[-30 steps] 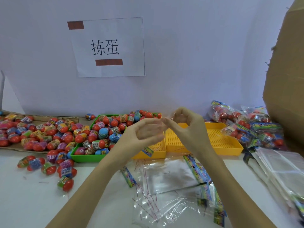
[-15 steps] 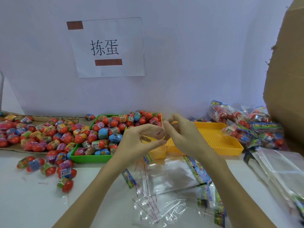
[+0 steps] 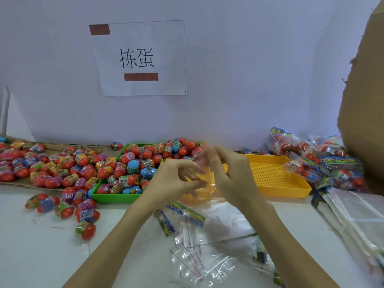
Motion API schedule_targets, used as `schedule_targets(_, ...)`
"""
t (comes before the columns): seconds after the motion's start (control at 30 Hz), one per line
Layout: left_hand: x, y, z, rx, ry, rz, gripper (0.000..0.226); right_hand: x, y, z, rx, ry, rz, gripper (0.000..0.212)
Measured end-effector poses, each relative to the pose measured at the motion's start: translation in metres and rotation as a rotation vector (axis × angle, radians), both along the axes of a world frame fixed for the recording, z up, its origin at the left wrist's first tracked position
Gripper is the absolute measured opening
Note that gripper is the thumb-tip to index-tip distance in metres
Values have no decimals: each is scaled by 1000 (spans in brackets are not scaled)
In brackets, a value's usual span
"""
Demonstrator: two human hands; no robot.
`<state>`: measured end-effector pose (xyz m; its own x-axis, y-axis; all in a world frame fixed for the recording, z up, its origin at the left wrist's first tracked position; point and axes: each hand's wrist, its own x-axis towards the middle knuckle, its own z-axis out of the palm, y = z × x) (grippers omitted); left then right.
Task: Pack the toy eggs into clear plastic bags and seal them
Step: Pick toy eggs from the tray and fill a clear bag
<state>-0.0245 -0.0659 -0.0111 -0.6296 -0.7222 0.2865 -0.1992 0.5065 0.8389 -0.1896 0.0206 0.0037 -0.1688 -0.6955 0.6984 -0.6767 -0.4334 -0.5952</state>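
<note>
My left hand (image 3: pixel 176 179) and my right hand (image 3: pixel 230 173) meet above the table's middle, and both pinch the top of a clear plastic bag (image 3: pixel 209 196) that hangs between them. The bag shows no egg inside. Its colourful header strip (image 3: pixel 186 213) lies just below my left wrist. Toy eggs (image 3: pixel 133 165), red with bright wrappers, fill a green tray (image 3: pixel 116 197) to the left of my hands. More eggs (image 3: pixel 41 165) are heaped on cardboard at the far left.
A yellow perforated tray (image 3: pixel 276 179) sits right of my hands. Sealed bags of eggs (image 3: pixel 315 161) are piled at the right. Empty clear bags (image 3: pixel 207 260) lie near the front edge, a stack of them (image 3: pixel 357 217) at the right. A brown cardboard box (image 3: pixel 365 100) rises at the far right.
Both hands have come down a little and their fingers have spread apart, working the top of the clear bag open. The bag's header strip has swung out below my left wrist.
</note>
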Motion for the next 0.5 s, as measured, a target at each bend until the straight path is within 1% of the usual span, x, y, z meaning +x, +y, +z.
schedule_targets(0.07, 4, -4, 1, 20, 8, 44, 18, 1, -3, -3, -111, -7, -116, 26)
schedule_targets(0.1, 7, -7, 2, 28, 30, 78, 15, 1, -6, -6, -123, -13, -153, 20)
schedule_targets(0.17, 13, -13, 1, 34, 85, 184, 11, -1, -12, -14, -54, -10, -204, 14)
schedule_targets(0.23, 17, -19, -1, 36, 127, 301, 7, -4, -17, -24, 76, 37, -218, 17)
schedule_targets(0.3, 21, -24, -2, 66, 178, 379, 6, -7, -22, -36, 210, 155, -186, 23)
schedule_targets(0.4, 25, -29, -2, 118, 220, 423, 10, -6, -30, -47, 355, 384, -176, 33)
schedule_targets(0.5, 26, -30, -2, 134, 236, 425, 10, -2, -38, -50, 451, 514, -249, 45)
